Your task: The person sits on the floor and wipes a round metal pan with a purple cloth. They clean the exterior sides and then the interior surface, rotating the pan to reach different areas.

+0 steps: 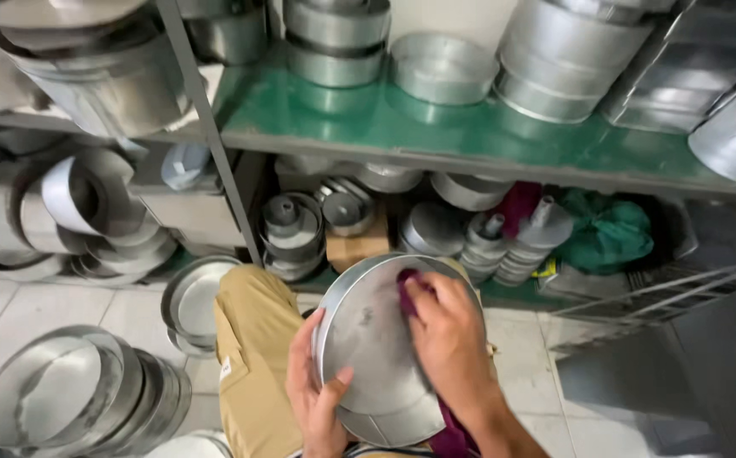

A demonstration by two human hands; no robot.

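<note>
Pan point(368, 339) gripped by left hand point(317, 399), right hand point(448, 339) pressing cloth point(408, 293)

The person's left hand point(315, 399) reaches up from the bottom of the view, palm turned inward, fingers spread and thumb pointing to the right, curved in a clasping pose. The right hand point(446, 335) lies palm down with its forearm running off the lower edge, fingers bent and bunched together near the top, apparently pinching, though the fingertips are hard to make out.
</note>
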